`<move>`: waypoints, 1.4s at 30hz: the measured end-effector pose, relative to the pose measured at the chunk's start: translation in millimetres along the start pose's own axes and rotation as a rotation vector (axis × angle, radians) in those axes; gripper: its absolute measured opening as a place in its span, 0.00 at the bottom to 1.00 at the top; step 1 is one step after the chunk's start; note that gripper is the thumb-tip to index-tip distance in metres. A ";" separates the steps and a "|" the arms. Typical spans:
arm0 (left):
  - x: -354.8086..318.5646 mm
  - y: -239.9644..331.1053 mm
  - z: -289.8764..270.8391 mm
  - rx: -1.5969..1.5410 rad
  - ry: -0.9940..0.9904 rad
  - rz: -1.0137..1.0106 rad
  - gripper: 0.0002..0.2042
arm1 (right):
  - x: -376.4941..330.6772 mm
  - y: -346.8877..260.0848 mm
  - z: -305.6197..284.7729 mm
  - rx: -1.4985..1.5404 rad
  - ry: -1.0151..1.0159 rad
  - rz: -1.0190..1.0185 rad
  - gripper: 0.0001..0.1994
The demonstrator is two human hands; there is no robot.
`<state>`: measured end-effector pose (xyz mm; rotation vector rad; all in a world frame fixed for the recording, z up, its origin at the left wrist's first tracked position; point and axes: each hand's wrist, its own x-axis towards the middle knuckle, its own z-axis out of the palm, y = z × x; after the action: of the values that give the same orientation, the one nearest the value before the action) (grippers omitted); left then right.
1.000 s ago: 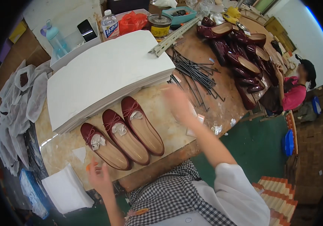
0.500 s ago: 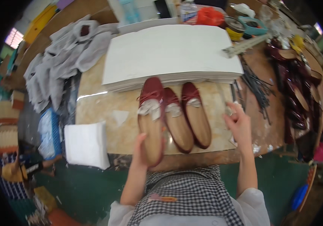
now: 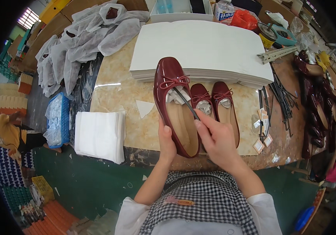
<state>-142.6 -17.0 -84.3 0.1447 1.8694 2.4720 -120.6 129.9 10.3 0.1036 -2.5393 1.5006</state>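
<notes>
My left hand (image 3: pixel 167 145) holds a shiny burgundy ballet flat (image 3: pixel 183 133) by its heel end, raised over the table with the toe pointing away from me. A thin bow crosses its front, and crumpled white paper (image 3: pixel 174 97) shows in the opening. Pinched in my right hand (image 3: pixel 220 145) is a thin dark stick (image 3: pixel 186 102), slanting into the shoe against the paper. Just to the right, two matching flats, a left flat (image 3: pixel 201 92) and a right flat (image 3: pixel 228 113), lie side by side, also stuffed with paper. My right hand partly hides the left one.
A thick stack of white paper (image 3: pixel 203 47) lies behind the shoes. Folded white sheets (image 3: pixel 99 135) and a blue basket (image 3: pixel 64 117) stand left. More dark sticks (image 3: pixel 283 98), small tags (image 3: pixel 258 145) and a pile of burgundy shoes (image 3: pixel 315 105) are at right. Wrapped shoes (image 3: pixel 81 45) lie far left.
My right hand has come from the table's right side to the held shoe, bringing the dark stick into it. The held shoe is now raised and tilted, its toe turned leftward.
</notes>
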 end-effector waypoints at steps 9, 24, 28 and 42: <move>-21.3 -46.7 -6.1 -0.081 0.108 -0.287 0.32 | -12.8 36.1 32.1 -0.347 -0.017 -0.035 0.14; 6.6 -21.4 7.6 0.753 -0.223 -0.226 0.30 | -72.0 228.9 -198.3 -0.707 0.376 0.582 0.11; -15.2 -7.6 19.2 -0.423 -0.018 -0.775 0.27 | -52.5 159.7 -153.9 -0.338 0.448 0.498 0.12; 7.4 -0.3 21.3 0.010 -0.079 -0.088 0.33 | -12.1 13.8 -38.7 -0.007 -0.076 0.200 0.14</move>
<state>-147.9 4.1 -78.5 0.1552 1.8160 2.3643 -106.0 169.9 14.2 -0.0987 -2.6837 1.5850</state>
